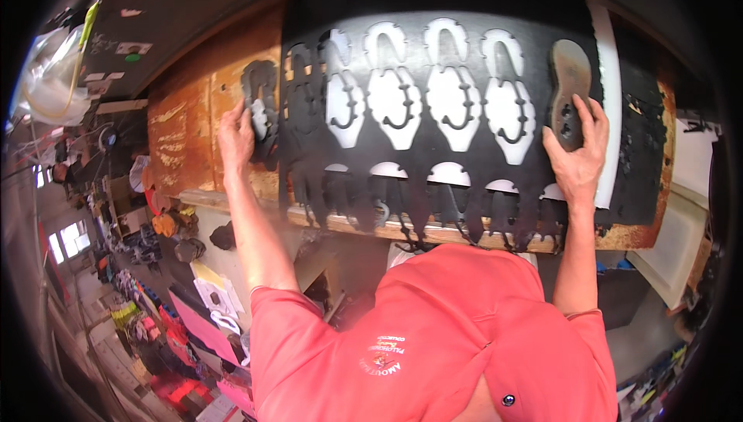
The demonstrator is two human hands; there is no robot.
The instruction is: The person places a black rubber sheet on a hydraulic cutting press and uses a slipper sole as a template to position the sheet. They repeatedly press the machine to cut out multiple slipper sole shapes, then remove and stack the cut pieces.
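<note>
Gripping low, right hand straddles the sole-shaped block, thumb left; long axis runs forward. Left hand at dark cutout; hold unclear.

Between the left hand and the right hand, a black sheet bears a repeating row of shoe-shaped openings, bright white inside. The piece at the left hand is black with a pale grey patch; the sole-shaped tool under the right hand is grey-brown. Left of the left hand, the tabletop is orange-brown, streaked cream. Below both hands, the shirt is coral red.
</note>
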